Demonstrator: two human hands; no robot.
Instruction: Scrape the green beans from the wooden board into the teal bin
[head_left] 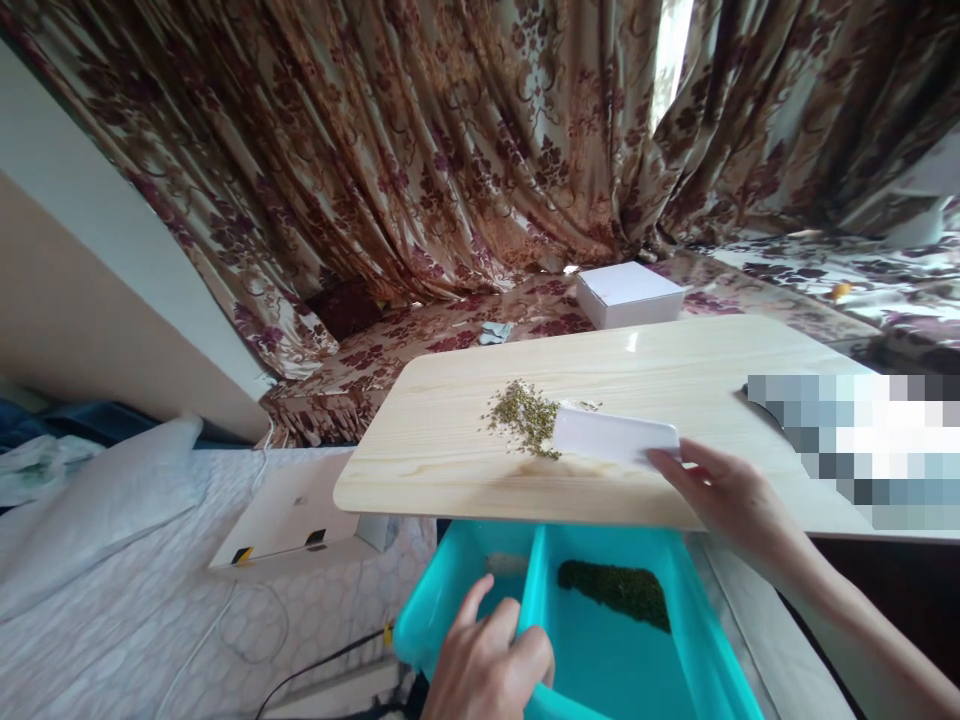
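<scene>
Spanning a quilted bed [150,600], a pale wooden board [465,450] faces floral curtains [420,140].

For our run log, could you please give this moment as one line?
left hand: grips teal bin divider | right hand: holds white scraper against green beans on wooden board

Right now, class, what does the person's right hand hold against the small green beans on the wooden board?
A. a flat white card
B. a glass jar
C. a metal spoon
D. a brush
A: the right hand grips a flat white card by one end, its far edge set against the pile of green beans on the wooden board.
</scene>
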